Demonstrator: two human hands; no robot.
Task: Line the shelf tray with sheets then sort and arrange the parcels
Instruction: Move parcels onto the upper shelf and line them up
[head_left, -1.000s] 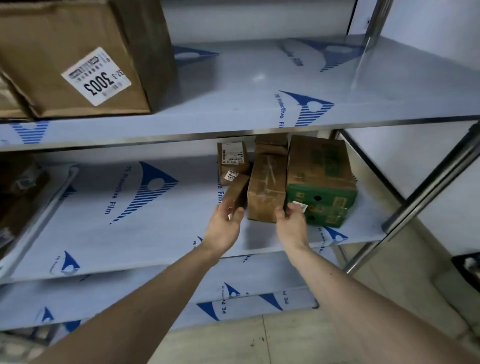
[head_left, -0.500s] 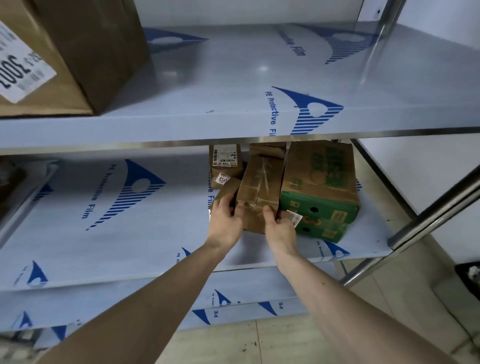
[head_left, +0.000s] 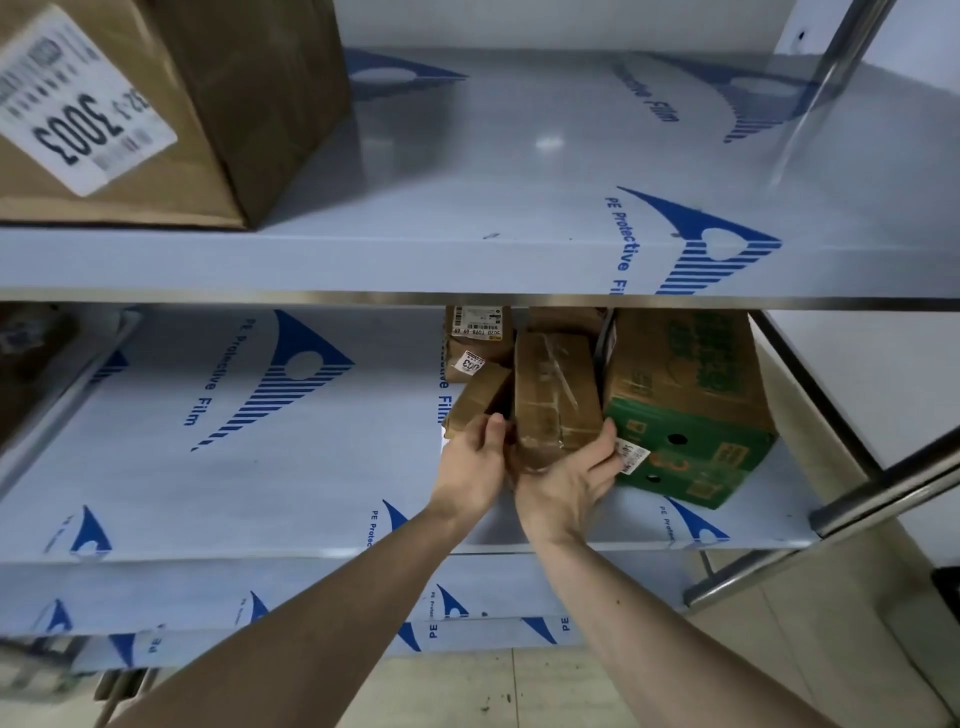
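Brown taped parcel (head_left: 556, 395) stood on the middle shelf (head_left: 234, 467), just left of the green box (head_left: 685, 452). Left hand (head_left: 475, 467) and right hand (head_left: 566, 483) gripped its near end, fingers curled.

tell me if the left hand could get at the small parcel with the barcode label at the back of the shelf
Probably not directly. The left hand grips the tilted small parcel, which lies in front of the barcode parcel. The upper shelf edge also hangs low over it.

Big labelled box (head_left: 156, 114) cropped top-left.
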